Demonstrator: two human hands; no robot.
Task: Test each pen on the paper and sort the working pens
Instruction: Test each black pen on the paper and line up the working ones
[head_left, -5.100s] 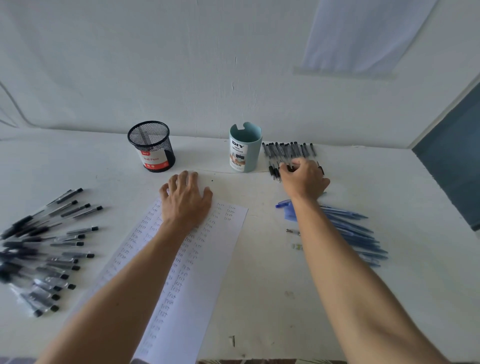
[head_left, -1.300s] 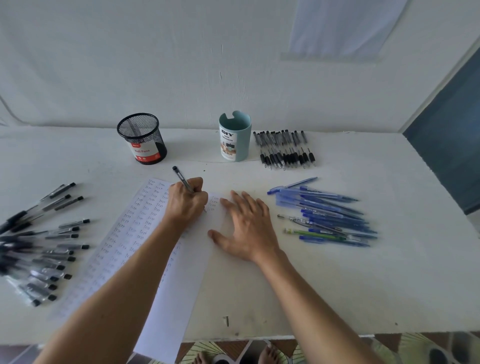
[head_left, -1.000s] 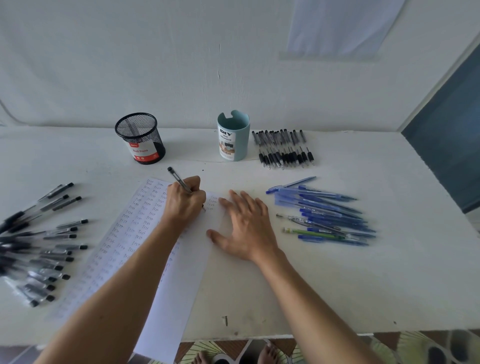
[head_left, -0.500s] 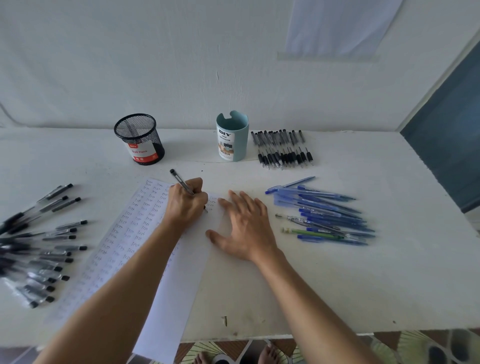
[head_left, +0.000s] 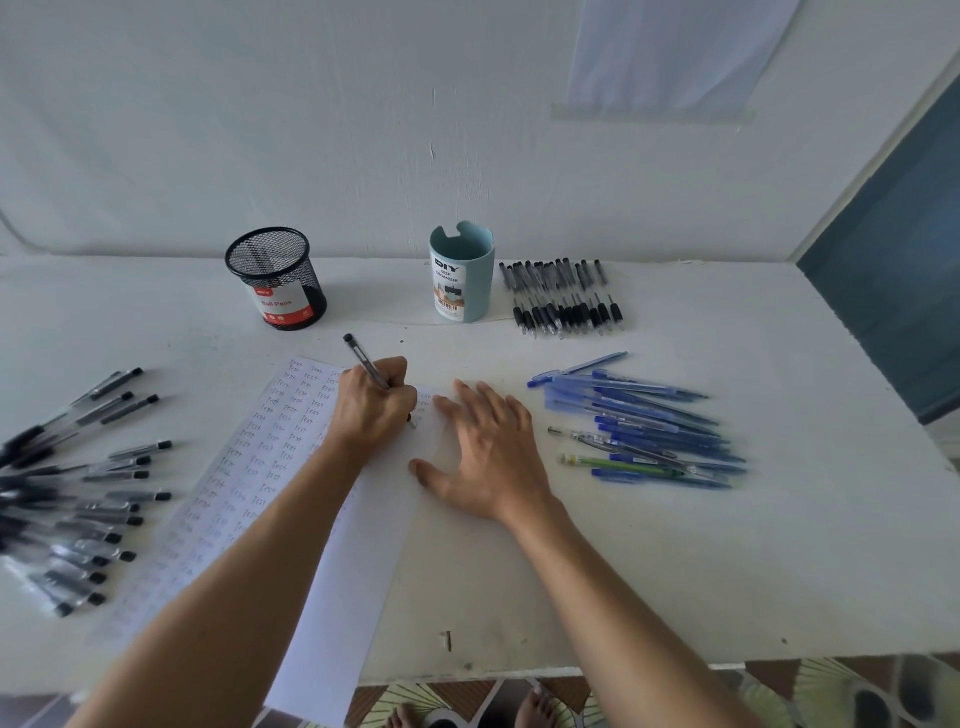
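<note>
Black pen (head_left: 365, 362), clamped in the left grip (head_left: 375, 410), was being tested on the paper (head_left: 283, 447) beneath; the right grip (head_left: 488, 457) lay spread flat beside. Next, likely: sorting it.

Both bare forearms reach in over the near edge of the table (head_left: 675, 571) toward its middle. The left forearm (head_left: 249, 582) rises diagonally from the near left corner, wrist straight. The left hand (head_left: 374, 405) is curled in a writing grip, knuckles up, thumb and fingers pinching a pen (head_left: 365, 360) whose tip meets the paper (head_left: 374, 545) and whose back end tilts toward the far edge. The right forearm (head_left: 613, 582) comes in from the near right. The right hand (head_left: 485, 457) lies palm down just beside the left, fingers straight, slightly spread and pointing toward the far edge, thumb stretched out leftward onto the paper. Bare toes (head_left: 535, 706) show below the near edge.
</note>
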